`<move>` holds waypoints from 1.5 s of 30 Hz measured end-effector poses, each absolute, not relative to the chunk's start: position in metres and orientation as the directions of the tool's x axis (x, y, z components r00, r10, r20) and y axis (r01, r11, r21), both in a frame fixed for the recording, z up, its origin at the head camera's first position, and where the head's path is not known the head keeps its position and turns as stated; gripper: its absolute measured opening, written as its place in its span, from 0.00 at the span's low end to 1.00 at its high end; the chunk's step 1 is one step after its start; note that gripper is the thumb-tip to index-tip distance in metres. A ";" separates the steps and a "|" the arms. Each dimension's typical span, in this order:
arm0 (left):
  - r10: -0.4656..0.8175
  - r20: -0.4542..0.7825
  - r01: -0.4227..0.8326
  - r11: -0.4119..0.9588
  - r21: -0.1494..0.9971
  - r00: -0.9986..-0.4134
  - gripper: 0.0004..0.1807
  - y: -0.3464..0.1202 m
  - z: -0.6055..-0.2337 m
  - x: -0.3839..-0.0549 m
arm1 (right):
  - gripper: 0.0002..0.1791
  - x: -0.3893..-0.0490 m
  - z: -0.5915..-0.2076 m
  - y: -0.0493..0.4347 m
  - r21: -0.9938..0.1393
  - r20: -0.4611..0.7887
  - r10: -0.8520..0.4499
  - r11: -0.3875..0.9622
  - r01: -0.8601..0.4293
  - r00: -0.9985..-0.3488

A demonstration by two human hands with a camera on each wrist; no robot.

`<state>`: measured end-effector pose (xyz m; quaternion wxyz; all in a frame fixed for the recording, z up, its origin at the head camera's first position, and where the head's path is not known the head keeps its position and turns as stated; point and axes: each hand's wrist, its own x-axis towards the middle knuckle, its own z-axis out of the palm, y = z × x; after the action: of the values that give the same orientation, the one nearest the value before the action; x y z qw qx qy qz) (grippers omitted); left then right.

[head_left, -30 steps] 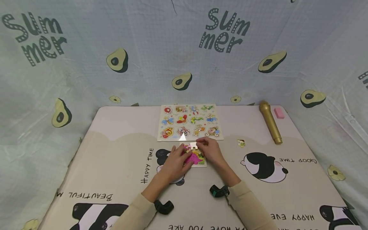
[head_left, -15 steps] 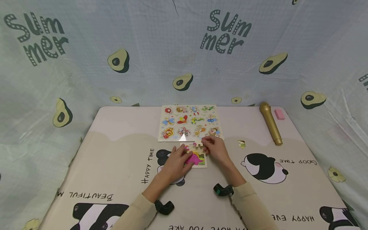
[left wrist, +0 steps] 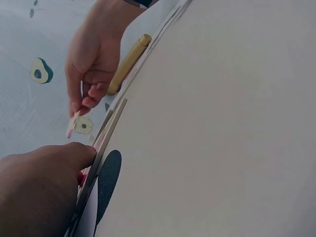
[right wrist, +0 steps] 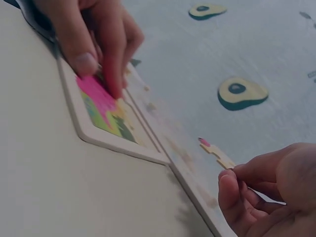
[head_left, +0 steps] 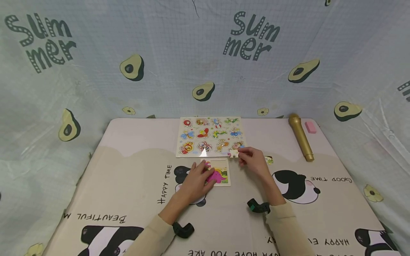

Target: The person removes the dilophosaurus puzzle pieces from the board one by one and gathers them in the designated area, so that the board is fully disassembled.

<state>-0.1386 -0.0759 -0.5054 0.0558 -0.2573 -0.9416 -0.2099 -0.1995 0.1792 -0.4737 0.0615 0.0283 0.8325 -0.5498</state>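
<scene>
My left hand (head_left: 195, 183) rests on a small wooden jigsaw puzzle, its fingertips pressing on the pink dinosaur picture (right wrist: 98, 96). Pale and raised, the puzzle's frame (right wrist: 118, 149) surrounds that picture. The upper right of the tray shows bare wood. To the right, my right hand (head_left: 254, 161) pinches a jigsaw piece (right wrist: 216, 154) between thumb and fingers, raised off the puzzle. A pink patch shows at the piece's far end, and in the head view it overlaps the lower right corner of a larger insect puzzle board (head_left: 196, 142).
A loose jigsaw piece (head_left: 269, 160) lies on the table just beyond my right hand. Farther right are a gold microphone (head_left: 300, 137) and a pink block (head_left: 310, 127). A curtain with avocado prints (head_left: 203, 91) hangs behind the table and along both sides.
My right hand has lifted the jigsaw piece out from the top of the dinosaur puzzle and carried it to the right, uncovering bare tray. The left hand has stayed in place.
</scene>
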 end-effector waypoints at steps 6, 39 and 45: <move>0.461 0.210 0.507 0.777 0.373 -0.862 0.26 -0.076 -0.504 -0.139 | 0.15 -0.200 -0.467 0.199 -0.878 -0.137 0.018 0.460 0.130 -0.990; 0.456 0.207 0.500 0.785 0.365 -0.866 0.26 -0.076 -0.508 -0.140 | 0.16 -0.198 -0.467 0.260 -0.686 -0.127 0.019 0.721 0.102 -0.992; 0.459 0.211 0.505 0.783 0.363 -0.863 0.26 -0.076 -0.507 -0.139 | 0.16 -0.198 -0.468 0.259 -0.676 -0.106 0.017 0.732 0.085 -0.994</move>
<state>-0.1393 -0.0755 -0.5068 0.0557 -0.2558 -0.9425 -0.2076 -0.1980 0.2594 -0.4676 0.0463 0.0274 0.9295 -0.3650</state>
